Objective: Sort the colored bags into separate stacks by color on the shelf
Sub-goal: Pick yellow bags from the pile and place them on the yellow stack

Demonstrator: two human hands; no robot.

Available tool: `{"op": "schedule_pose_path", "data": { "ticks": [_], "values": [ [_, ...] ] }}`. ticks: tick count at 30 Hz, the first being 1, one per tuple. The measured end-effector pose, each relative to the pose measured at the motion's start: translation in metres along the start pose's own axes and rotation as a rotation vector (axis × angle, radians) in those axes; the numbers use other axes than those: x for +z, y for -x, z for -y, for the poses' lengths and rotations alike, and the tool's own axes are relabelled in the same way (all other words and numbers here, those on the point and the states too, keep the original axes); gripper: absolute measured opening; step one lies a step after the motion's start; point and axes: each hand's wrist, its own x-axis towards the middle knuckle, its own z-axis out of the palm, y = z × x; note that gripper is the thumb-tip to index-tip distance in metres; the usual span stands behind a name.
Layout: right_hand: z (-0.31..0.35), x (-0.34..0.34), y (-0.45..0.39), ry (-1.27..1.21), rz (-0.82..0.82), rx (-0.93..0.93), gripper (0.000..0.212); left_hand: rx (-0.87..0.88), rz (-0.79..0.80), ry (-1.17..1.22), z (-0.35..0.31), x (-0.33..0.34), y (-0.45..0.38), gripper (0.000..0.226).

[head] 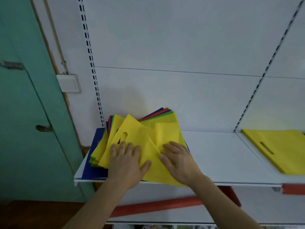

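No print, label or brand mark was legible on any bag or on the shelf (214,156); the frame was soft at the right side, so fine print there, if any, could not be ruled out.

A mixed pile of bags (145,129) lay at the left end of the white shelf, fanned out, reaching from the back panel to the front edge. Yellow bags lay on top; blue, red and green edges (158,114) showed at the back of the pile and again at its left side. A blue bag (94,169) lay lowest, its corner at the front left corner of the shelf. The top yellow bag (132,138), tilted, showed a slot handle cut-out; its lower corner overhung the front edge of the shelf.

The left hand (127,162) lay flat on the top yellow bag, fingers straight and slightly spread, thumb out to the right. The right hand (178,161) lay just beside it on the yellow layers, fingers extended and pressed down; whether its fingertips were catching a fold could not be told. Neither hand gripped anything visibly.

A separate yellow stack (280,149) lay near the right end of the shelf, well apart from the pile, its slot handle showing, its near corner close to the front edge. Bare shelf surface ran between pile and stack, front edge to back panel.

Red price strips (156,205) ran along the lower shelf edges. A green door (24,113) stood left of the shelf.
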Motion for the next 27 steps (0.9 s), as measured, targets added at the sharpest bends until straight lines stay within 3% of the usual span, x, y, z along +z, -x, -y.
{"op": "schedule_pose_path", "data": {
  "ticks": [3, 6, 12, 16, 18, 20, 23, 27],
  "values": [
    [-0.008, -0.006, -0.003, 0.058, -0.059, 0.267, 0.048, 0.009, 0.007, -0.032, -0.003, 0.006, 0.006, 0.088],
    [-0.008, -0.006, -0.002, 0.141, 0.015, 0.472, 0.046, 0.021, 0.026, -0.032, -0.007, 0.005, 0.008, 0.086],
    [-0.007, 0.002, 0.001, 0.142, -0.038, 0.444, 0.048, 0.04, 0.034, -0.023, -0.014, 0.002, 0.01, 0.071],
    [-0.012, -0.004, -0.002, -0.064, -0.119, 0.536, 0.059, 0.119, 0.025, 0.092, -0.029, -0.003, 0.006, 0.061],
    [-0.018, -0.009, -0.004, -0.217, -0.197, 0.614, 0.065, 0.147, 0.036, 0.204, -0.034, -0.007, 0.002, 0.068],
    [-0.027, -0.014, -0.006, -0.333, -0.289, 0.659, 0.066, 0.071, 0.026, 0.302, -0.032, -0.015, -0.003, 0.081],
    [-0.042, -0.02, -0.012, -0.363, -0.297, 0.7, 0.064, -0.165, -0.073, 0.091, -0.019, -0.022, -0.008, 0.089],
    [-0.052, -0.016, -0.02, -0.37, -0.226, 0.686, 0.066, -0.281, 0.11, -0.017, -0.016, -0.017, -0.003, 0.101]
  ]
}}
